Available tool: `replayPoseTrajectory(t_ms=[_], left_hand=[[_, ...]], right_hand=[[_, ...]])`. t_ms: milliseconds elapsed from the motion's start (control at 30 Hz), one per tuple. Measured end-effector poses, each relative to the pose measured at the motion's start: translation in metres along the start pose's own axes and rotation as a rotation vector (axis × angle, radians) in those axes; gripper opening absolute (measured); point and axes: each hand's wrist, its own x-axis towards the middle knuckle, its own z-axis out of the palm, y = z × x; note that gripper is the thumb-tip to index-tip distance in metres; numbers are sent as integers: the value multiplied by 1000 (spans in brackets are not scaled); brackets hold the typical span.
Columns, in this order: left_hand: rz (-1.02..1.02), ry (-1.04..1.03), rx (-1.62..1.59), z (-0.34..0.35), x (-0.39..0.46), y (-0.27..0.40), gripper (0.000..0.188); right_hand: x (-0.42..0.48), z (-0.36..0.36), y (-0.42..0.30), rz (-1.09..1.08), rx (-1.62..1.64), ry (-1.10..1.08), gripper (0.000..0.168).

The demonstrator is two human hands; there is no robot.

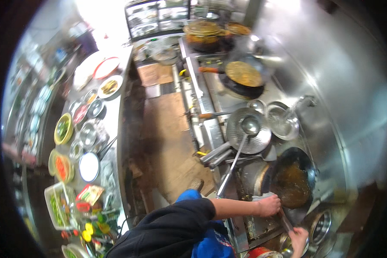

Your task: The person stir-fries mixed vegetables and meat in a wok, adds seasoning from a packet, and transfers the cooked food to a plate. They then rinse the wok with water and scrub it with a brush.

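Note:
My left hand is closed at the near rim of a dark wok with brown liquid in it, by a pale cloth. A long, thin brownish strip or handle runs from this hand to my right hand, whose fingers close on its lower end. Blur hides what exactly it is and whether it joins the wok. Farther up, a steel ladle rests in a perforated metal strainer, beside a metal pot into which water runs.
A second wok with yellow-brown contents sits farther along the stove, before a large pot. Across the aisle, a steel counter bears bowls, plates and tubs of vegetables. A red container and metal bowls stand near my right hand.

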Motion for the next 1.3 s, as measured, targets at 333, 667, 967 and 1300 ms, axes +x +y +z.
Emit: replayPoseTrajectory(t_ms=[333, 667, 967, 1300], left_hand=[[-21, 16, 90, -8, -4, 1, 16], [-27, -208, -79, -43, 6, -7, 14], [64, -120, -17, -40, 6, -7, 14], [89, -220, -56, -45, 11, -4, 17]], right_hand=[[85, 65, -52, -150, -269, 133, 25], [84, 67, -76, -90, -570, 114, 15], [24, -44, -84, 26, -489, 58, 22], [97, 68, -17, 173, -103, 253, 25]])
